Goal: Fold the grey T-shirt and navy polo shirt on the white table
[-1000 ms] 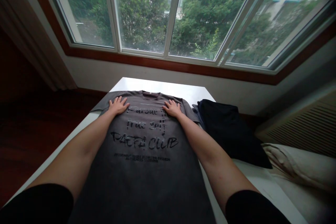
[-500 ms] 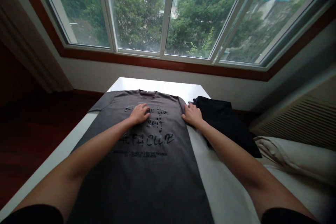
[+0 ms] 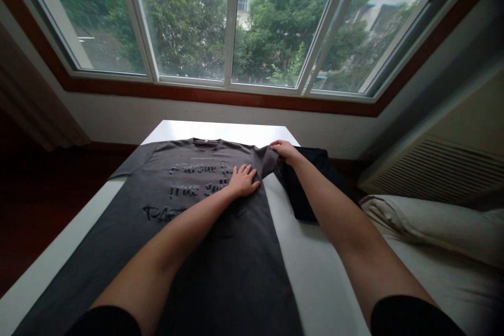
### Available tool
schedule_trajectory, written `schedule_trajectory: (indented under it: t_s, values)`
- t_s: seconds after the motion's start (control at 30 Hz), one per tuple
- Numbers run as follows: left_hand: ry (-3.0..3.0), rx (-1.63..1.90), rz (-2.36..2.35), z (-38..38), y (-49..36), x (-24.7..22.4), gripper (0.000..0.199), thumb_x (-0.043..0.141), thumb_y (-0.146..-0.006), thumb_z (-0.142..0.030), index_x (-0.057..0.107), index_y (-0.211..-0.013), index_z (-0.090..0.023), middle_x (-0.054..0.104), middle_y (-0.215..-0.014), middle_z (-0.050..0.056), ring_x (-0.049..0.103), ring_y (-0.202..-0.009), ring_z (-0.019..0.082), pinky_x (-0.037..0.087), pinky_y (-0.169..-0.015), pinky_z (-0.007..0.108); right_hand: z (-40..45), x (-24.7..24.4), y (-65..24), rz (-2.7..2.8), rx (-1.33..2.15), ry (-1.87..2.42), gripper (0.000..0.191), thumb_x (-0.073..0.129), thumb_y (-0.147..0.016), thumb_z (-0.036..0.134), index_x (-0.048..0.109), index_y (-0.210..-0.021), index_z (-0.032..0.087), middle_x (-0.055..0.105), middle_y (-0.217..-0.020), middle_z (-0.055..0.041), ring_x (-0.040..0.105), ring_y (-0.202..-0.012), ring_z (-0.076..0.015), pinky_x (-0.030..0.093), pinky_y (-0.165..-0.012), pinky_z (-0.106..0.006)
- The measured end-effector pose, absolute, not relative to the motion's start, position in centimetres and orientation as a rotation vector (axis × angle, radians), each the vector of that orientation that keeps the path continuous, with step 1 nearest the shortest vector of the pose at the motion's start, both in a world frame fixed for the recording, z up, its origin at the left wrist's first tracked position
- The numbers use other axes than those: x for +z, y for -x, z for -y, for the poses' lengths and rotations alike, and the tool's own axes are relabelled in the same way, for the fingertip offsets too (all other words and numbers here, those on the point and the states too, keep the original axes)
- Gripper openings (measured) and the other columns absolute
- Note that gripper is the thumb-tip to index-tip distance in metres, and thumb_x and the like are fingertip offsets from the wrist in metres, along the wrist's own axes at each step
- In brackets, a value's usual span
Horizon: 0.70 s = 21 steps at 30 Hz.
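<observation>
A dark grey T-shirt with black lettering on its chest lies spread on a white table, its collar toward the window. My left hand rests flat on the chest near the right-hand side seam, fingers spread. At the right-hand sleeve, my right hand is closed on the sleeve's edge and holds it out to the side. The fingertips of that hand are partly hidden. The other sleeve lies flat at the table's left edge.
Folded black clothing lies at the table's right edge, partly behind my right forearm. A rolled pale bedding piece is further right, near a slatted panel. Beyond the table are a wall and a window.
My left hand has slid right across the chest. My right hand has taken hold of the sleeve and pulled it outward. The view has shifted slightly to the right.
</observation>
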State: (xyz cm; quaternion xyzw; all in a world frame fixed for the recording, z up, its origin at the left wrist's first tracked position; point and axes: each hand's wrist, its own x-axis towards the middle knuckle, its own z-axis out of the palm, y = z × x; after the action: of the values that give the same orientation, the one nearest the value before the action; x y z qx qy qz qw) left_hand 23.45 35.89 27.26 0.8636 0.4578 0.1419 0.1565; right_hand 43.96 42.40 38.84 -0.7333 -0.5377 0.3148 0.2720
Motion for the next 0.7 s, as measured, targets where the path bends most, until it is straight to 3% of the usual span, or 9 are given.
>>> schedule_trajectory:
  t_s: [0.13, 0.27, 0.33, 0.43, 0.6, 0.7]
  values:
    - [-2.525, 0.429, -1.255, -34.2, -24.3, 27.1, 0.063, 0.047, -0.1, -0.054, 0.046, -0.156, -0.024, 0.038, -0.165, 0.015, 0.026, -0.155, 0.037, 0.017, -0.125, 0.064, -43.9, 38.9, -41.9, 1.397, 1.001, 1.816, 0.03, 0.06, -0.096, 0.023, 0.06, -0.126, 0.016, 0.064, -0.083, -0.0031, 0.054, -0.061, -0.0089, 0.05, -0.058, -0.019]
    - [-2.573, 0.46, -1.284, -33.3, -21.6, 27.9, 0.053, 0.05, -0.1, -0.052, 0.059, -0.144, -0.026, 0.045, -0.16, 0.013, 0.033, -0.15, 0.037, 0.02, -0.124, 0.063, -44.4, 38.0, -39.0, 1.453, 1.106, 1.704, 0.029, 0.057, -0.102, 0.033, 0.059, -0.126, 0.018, 0.066, -0.087, -0.0048, 0.06, -0.064, -0.0097, 0.055, -0.063, -0.021]
    - [-2.564, 0.505, -1.405, -33.3, -19.0, 28.6, 0.04, 0.05, -0.1, -0.043, 0.068, -0.132, -0.026, 0.054, -0.152, 0.013, 0.042, -0.144, 0.035, 0.024, -0.122, 0.06, -44.5, 37.5, -38.0, 1.575, 1.057, 1.703, 0.032, 0.046, -0.107, 0.04, 0.059, -0.128, 0.019, 0.069, -0.094, -0.0072, 0.065, -0.071, -0.0121, 0.058, -0.069, -0.024]
    - [-2.503, 0.557, -1.577, -33.3, -14.9, 29.3, 0.03, 0.049, -0.1, -0.033, 0.074, -0.114, -0.023, 0.065, -0.134, 0.013, 0.054, -0.129, 0.031, 0.035, -0.116, 0.05, -44.4, 36.6, -37.2, 1.692, 0.83, 1.81, 0.036, 0.032, -0.109, 0.031, 0.059, -0.129, 0.018, 0.071, -0.108, -0.0103, 0.069, -0.088, -0.0152, 0.058, -0.079, -0.026]
    - [-2.375, 0.601, -1.708, -33.1, -11.9, 29.2, 0.021, 0.051, -0.098, -0.028, 0.068, -0.109, -0.021, 0.07, -0.113, 0.012, 0.061, -0.111, 0.028, 0.045, -0.1, 0.04, -43.2, 33.8, -36.3, 1.791, 0.549, 1.953, 0.025, 0.049, -0.099, 0.021, 0.069, -0.115, 0.018, 0.068, -0.122, -0.0115, 0.062, -0.118, -0.0244, 0.049, -0.104, -0.033]
    - [-2.305, 0.661, -1.736, -33.2, -12.7, 28.9, 0.025, 0.057, -0.095, -0.03, 0.064, -0.117, -0.02, 0.068, -0.116, 0.012, 0.06, -0.112, 0.028, 0.046, -0.099, 0.04, -41.8, 31.3, -35.3, 1.921, 0.435, 1.94, 0.035, 0.059, -0.095, 0.021, 0.066, -0.129, 0.02, 0.062, -0.133, -0.0126, 0.055, -0.129, -0.0276, 0.042, -0.112, -0.036]
